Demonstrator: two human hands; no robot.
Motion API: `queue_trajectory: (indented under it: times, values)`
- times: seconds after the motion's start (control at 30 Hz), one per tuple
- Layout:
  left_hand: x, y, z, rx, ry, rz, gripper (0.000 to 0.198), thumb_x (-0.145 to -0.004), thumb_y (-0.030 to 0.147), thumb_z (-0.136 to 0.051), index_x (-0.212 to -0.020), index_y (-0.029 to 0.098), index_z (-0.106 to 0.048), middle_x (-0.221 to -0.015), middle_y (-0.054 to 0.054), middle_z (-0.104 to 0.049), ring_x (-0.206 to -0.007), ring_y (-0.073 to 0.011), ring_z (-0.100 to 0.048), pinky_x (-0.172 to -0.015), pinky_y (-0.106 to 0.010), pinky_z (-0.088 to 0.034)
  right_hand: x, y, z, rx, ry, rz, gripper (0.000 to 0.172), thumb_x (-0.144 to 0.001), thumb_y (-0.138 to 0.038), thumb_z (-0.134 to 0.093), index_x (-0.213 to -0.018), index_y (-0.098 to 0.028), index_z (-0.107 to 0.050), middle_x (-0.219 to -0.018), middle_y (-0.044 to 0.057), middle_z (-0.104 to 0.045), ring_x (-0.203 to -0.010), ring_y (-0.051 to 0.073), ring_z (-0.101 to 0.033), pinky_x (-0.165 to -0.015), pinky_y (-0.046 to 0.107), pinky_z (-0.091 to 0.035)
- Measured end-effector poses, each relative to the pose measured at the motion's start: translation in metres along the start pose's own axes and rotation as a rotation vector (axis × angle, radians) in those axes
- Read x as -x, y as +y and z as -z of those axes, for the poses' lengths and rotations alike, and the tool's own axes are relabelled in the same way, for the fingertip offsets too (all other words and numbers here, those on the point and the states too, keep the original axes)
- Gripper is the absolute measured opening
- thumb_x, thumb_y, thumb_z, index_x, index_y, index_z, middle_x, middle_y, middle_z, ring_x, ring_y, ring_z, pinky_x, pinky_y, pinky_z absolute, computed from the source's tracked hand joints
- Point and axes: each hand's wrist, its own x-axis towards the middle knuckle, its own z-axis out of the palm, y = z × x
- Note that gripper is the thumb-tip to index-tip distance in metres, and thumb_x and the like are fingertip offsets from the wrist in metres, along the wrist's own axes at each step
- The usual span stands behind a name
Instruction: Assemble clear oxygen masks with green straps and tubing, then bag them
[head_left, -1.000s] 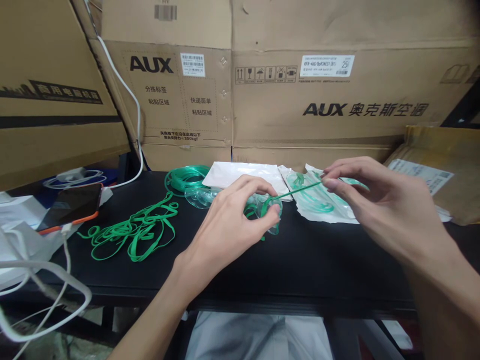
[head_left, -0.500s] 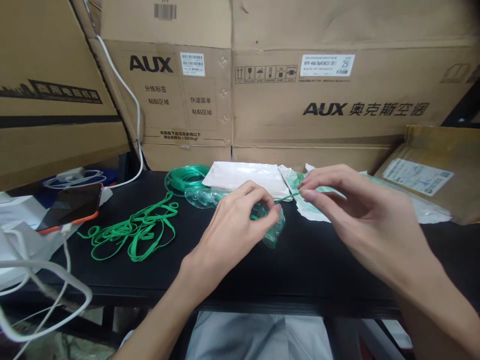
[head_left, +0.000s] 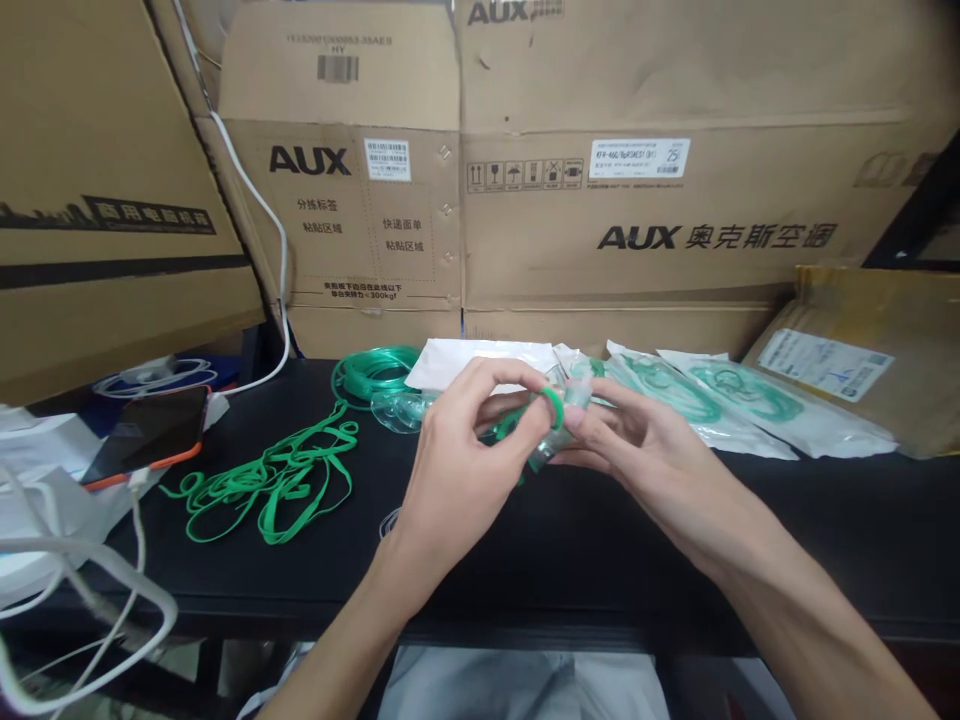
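Observation:
Over the middle of the black table, my two hands meet at a clear greenish oxygen mask (head_left: 546, 448). The fingers of my left hand (head_left: 469, 440) are closed on a green elastic strap (head_left: 555, 405), which curls up around a fingertip. My right hand (head_left: 645, 435) pinches the clear plastic of the mask from the other side. Fingers cover much of the mask, so its full shape is hidden. To the left lies a tangled heap of green elastic straps (head_left: 281, 490). Behind my left hand rests clear plastic (head_left: 397, 410), probably other masks.
Coiled green tubing (head_left: 375, 372) and a white packet (head_left: 480, 362) lie at the back. Several sealed packs (head_left: 780, 400) stretch right toward a cardboard box (head_left: 840, 350). At left are an orange-edged phone (head_left: 154, 430) and white cables (head_left: 142, 580). Large cartons (head_left: 525, 260) form the back wall.
My right hand has moved left and in to the mask, no longer pulling the thin green strap out to the right. The mask is now lifted between both hands. The view has tilted slightly up.

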Motion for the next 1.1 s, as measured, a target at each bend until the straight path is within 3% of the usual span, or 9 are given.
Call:
queue_trajectory:
  times: [0.13, 0.27, 0.43, 0.6, 0.7, 0.77, 0.87, 0.97, 1.1]
  values:
    - [-0.001, -0.002, 0.006, -0.045, -0.082, 0.088, 0.016, -0.099, 0.036, -0.076, -0.11, 0.025, -0.07, -0.116, -0.003, -0.072, -0.087, -0.0147, -0.072, -0.084, -0.028, -0.059, 0.001, -0.002, 0.013, 0.055, 0.1, 0.057, 0.042, -0.086, -0.041, -0.09, -0.124, -0.029, -0.075, -0.143, 0.006, -0.071, -0.137, 0.031, -0.065, -0.105, 0.043, -0.063]
    - [-0.005, -0.003, 0.019, -0.199, -0.291, 0.255, 0.034, -0.094, 0.05, -0.079, -0.121, 0.03, -0.072, -0.1, 0.001, -0.075, -0.074, -0.015, -0.067, -0.072, -0.027, -0.052, -0.001, -0.005, 0.04, 0.232, 0.126, 0.098, 0.055, -0.084, -0.048, -0.09, -0.134, -0.031, -0.074, -0.155, 0.007, -0.065, -0.152, 0.035, -0.05, -0.119, 0.051, -0.052]
    - [-0.013, 0.007, 0.046, -0.456, -0.373, 0.32, 0.031, -0.096, 0.056, -0.074, -0.095, 0.026, -0.08, -0.072, 0.005, -0.073, -0.076, -0.0172, -0.07, -0.075, -0.027, -0.046, 0.002, -0.016, 0.08, 0.525, 0.258, -0.046, 0.076, -0.079, -0.066, -0.087, -0.142, -0.024, -0.074, -0.152, 0.013, -0.068, -0.134, 0.044, -0.067, -0.115, 0.057, -0.054]
    - [-0.009, 0.008, 0.054, -0.566, -0.526, 0.353, 0.042, -0.097, 0.063, -0.07, -0.08, 0.026, -0.083, -0.077, 0.004, -0.079, -0.081, -0.0178, -0.072, -0.078, -0.026, -0.046, 0.004, -0.005, 0.083, 0.707, 0.068, -0.13, 0.077, -0.084, -0.074, -0.076, -0.146, -0.028, -0.071, -0.132, 0.009, -0.08, -0.116, 0.037, -0.076, -0.104, 0.049, -0.061]
    - [-0.003, 0.001, 0.054, -0.635, -0.574, 0.418, 0.031, -0.093, 0.058, -0.076, -0.084, 0.03, -0.086, -0.088, 0.005, -0.082, -0.094, -0.0204, -0.073, -0.082, -0.027, -0.046, 0.005, 0.016, 0.079, 0.84, -0.101, -0.153, 0.065, -0.088, -0.075, -0.07, -0.14, -0.037, -0.075, -0.14, 0.006, -0.076, -0.123, 0.037, -0.072, -0.105, 0.047, -0.06]
    - [-0.002, -0.001, 0.058, -0.672, -0.552, 0.422, 0.024, -0.092, 0.055, -0.078, -0.091, 0.033, -0.087, -0.096, 0.006, -0.083, -0.105, -0.0216, -0.072, -0.086, -0.026, -0.046, 0.005, 0.032, 0.081, 0.916, -0.196, -0.184, 0.059, -0.089, -0.074, -0.069, -0.14, -0.043, -0.074, -0.145, 0.002, -0.073, -0.134, 0.037, -0.066, -0.112, 0.047, -0.054]
    - [-0.008, 0.003, 0.075, -0.761, -0.438, 0.328, 0.029, -0.1, 0.056, -0.067, -0.098, 0.034, -0.086, -0.104, 0.008, -0.083, -0.105, -0.0191, -0.074, -0.091, -0.025, -0.048, 0.004, 0.048, 0.09, 0.966, -0.238, -0.226, 0.061, -0.092, -0.077, -0.064, -0.145, -0.047, -0.068, -0.15, 0.0, -0.069, -0.142, 0.037, -0.06, -0.119, 0.048, -0.048]
    - [-0.03, 0.007, 0.106, -0.935, -0.267, 0.256, 0.036, -0.108, 0.055, -0.055, -0.106, 0.032, -0.083, -0.114, 0.007, -0.083, -0.109, -0.0178, -0.074, -0.097, -0.025, -0.05, 0.004, 0.052, 0.095, 0.961, -0.248, -0.246, 0.063, -0.093, -0.08, -0.06, -0.148, -0.049, -0.065, -0.155, -0.001, -0.065, -0.147, 0.036, -0.055, -0.122, 0.047, -0.045]
    - [-0.079, -0.012, 0.157, -1.146, -0.097, 0.369, 0.04, -0.11, 0.049, -0.052, -0.123, 0.022, -0.078, -0.127, -0.007, -0.079, -0.122, -0.027, -0.07, -0.109, -0.04, -0.049, 0.004, 0.048, 0.091, 0.972, -0.255, -0.256, 0.063, -0.094, -0.08, -0.058, -0.148, -0.049, -0.063, -0.154, 0.0, -0.065, -0.146, 0.037, -0.056, -0.122, 0.049, -0.043]
